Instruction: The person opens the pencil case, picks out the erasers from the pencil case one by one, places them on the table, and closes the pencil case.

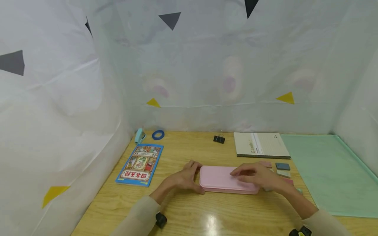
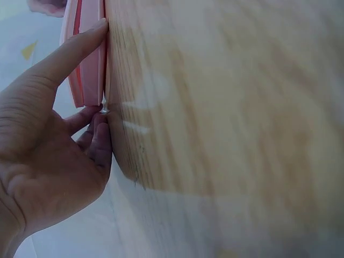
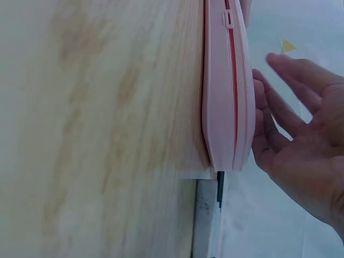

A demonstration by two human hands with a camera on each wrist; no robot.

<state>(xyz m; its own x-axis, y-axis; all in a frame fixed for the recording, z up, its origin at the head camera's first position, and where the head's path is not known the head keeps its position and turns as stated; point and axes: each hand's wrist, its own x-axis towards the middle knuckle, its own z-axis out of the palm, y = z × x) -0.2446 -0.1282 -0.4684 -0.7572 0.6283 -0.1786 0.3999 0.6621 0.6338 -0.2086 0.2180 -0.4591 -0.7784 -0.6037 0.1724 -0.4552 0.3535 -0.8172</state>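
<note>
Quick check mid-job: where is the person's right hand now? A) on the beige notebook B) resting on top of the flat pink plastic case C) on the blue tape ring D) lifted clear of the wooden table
B: the right hand lies fingers-flat on the flat pink plastic case.

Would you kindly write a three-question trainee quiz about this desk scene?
1. True or false: the pink case lies closed on the table.
2. Which hand lies on top of the case? A) left hand B) right hand
3. Fill in: the binder clip sits left of the ____.

Key:
1. True
2. B; the left hand touches the case's end.
3. notebook
</note>
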